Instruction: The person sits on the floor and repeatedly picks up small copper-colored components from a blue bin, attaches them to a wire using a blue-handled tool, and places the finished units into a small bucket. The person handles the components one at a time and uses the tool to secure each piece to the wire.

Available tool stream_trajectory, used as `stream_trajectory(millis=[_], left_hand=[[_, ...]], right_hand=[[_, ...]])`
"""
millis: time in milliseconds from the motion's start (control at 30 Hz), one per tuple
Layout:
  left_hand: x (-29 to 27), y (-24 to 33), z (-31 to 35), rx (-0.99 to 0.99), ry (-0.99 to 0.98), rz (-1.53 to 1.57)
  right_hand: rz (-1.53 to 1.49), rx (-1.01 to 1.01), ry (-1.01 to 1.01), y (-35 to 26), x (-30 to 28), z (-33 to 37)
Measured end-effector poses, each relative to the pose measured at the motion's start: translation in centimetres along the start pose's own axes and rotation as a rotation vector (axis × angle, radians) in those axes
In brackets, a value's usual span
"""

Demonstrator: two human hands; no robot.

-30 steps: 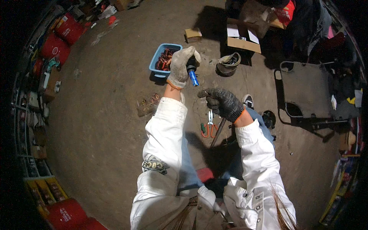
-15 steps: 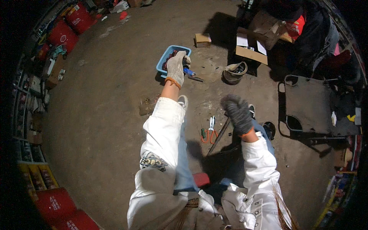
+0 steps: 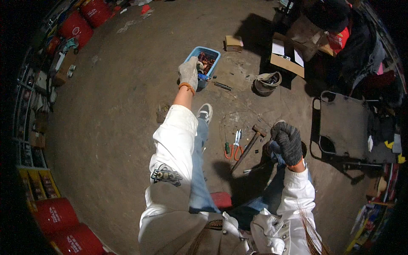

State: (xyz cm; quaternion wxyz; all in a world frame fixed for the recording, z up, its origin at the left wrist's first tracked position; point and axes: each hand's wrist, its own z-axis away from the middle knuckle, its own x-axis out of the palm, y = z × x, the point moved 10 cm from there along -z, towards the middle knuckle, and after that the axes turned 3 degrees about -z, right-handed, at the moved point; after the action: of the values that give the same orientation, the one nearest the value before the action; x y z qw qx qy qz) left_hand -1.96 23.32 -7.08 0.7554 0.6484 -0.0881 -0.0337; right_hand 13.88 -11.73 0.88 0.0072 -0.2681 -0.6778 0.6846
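Observation:
My left hand (image 3: 188, 73), in a pale glove with an orange cuff, reaches to the near left side of a light blue basin (image 3: 216, 57). Reddish-brown, copper-coloured pieces (image 3: 207, 62) lie in the basin. The fingers are closed round a small dark blue object (image 3: 204, 77), whose kind is unclear. My right hand (image 3: 289, 142), in a dark grey knit glove, is closed above my right leg; whatever it may hold is hidden. Left of it on the floor lie a hammer (image 3: 251, 144), orange-handled shears (image 3: 236, 146) and a green-handled screwdriver (image 3: 227, 147).
A dark rod-like tool (image 3: 222, 86) lies beside the basin. Farther out stand a small cardboard box (image 3: 233, 43), a bucket (image 3: 266, 87) and an open carton (image 3: 287, 63). A folding chair (image 3: 343, 125) is at right. Red drums (image 3: 76, 29) and shelves line the left.
The view has shifted, and the basin shows farther right. My left hand has moved to the basin's near left side. My right hand has moved right and nearer, uncovering the hammer head.

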Motion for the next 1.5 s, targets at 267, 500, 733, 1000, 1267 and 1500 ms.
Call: stream_trajectory(millis=[267, 500, 733, 1000, 1267, 1500], left_hand=[[0.4, 4.7, 1.8, 0.262, -0.246, 0.341], [2.7, 8.1, 4.0, 0.395, -0.309, 0.320], [4.5, 8.6, 5.5, 0.402, -0.383, 0.317], [4.8, 10.1, 6.0, 0.599, -0.316, 0.090], [3.2, 10.5, 5.4, 0.712, -0.131, -0.135], [3.2, 10.3, 5.4, 0.634, -0.150, 0.014]], right_hand=[[0.405, -0.131, -0.095, 2.4, 0.8, -1.6], [-0.174, 0.052, -0.277, 2.9, 0.3, -2.4], [0.220, -0.097, -0.067, 1.9, 2.9, -3.9], [0.093, 0.123, 0.029, 4.1, 0.6, -3.9], [0.168, 0.239, -0.008, 4.7, 0.3, -3.7], [-0.276, 0.439, 0.015, 7.6, 1.8, -3.0]])
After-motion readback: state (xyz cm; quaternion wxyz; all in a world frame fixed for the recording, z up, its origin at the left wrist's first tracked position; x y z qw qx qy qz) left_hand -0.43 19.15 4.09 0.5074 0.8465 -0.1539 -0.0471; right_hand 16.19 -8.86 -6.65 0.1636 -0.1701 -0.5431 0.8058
